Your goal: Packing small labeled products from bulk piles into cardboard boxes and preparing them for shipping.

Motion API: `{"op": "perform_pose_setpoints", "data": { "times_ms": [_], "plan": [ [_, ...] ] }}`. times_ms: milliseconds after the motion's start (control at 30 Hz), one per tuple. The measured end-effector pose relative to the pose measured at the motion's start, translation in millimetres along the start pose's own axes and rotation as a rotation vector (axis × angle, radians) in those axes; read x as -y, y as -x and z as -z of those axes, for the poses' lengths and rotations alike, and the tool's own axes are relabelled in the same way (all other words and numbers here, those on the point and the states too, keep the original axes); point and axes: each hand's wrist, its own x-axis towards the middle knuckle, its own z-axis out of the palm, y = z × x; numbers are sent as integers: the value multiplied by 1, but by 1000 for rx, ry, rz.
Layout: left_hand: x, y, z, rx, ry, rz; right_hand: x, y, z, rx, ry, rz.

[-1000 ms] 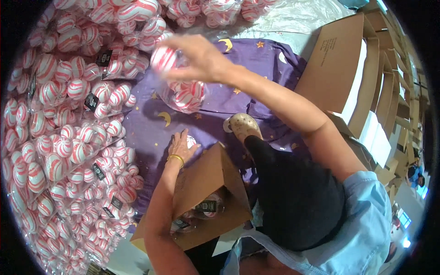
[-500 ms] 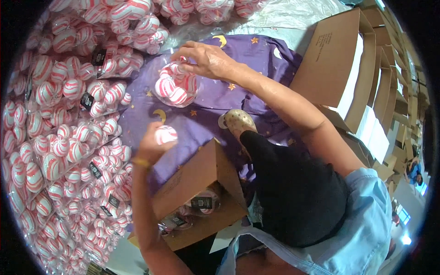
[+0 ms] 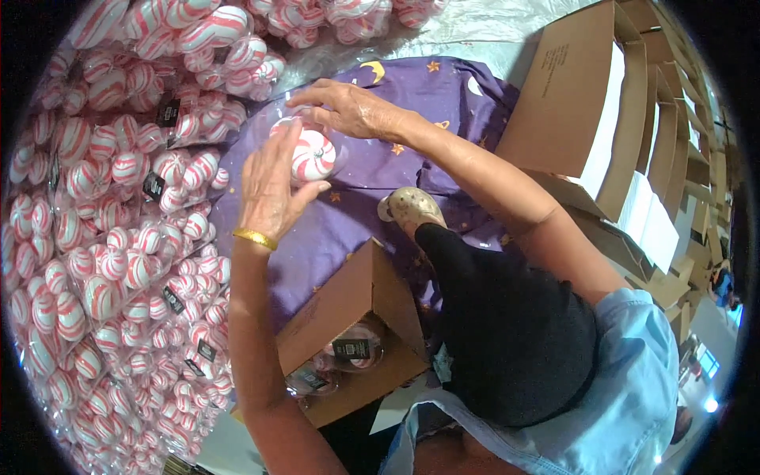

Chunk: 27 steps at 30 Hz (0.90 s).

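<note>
Head view: glossy red-and-white striped balls in clear bags heap at left. The left hand, flat, and the right hand, fingers spread, cup a round striped ball above purple cloth; an open cardboard box sits nearer.

Purple cloth is lying open between the hands, while packed striped balls are crowding the left, cardboard box blocking near side, stacked cartons walling the right.
</note>
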Motion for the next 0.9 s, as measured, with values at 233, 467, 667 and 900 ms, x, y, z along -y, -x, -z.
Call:
{"op": "perform_pose_setpoints", "data": {
  "times_ms": [233,467,667,900],
  "plan": [
    [-11,-1,-10,-76,-87,107,16,7,1,41,136,-38],
    [-6,-8,-7,35,-57,199,7,11,-3,31,134,42],
    [3,2,-17,-164,-90,38,30,20,-3,97,202,-156],
    [2,-3,-13,-171,-233,137,34,22,-5,38,254,-167]
  ]
}}
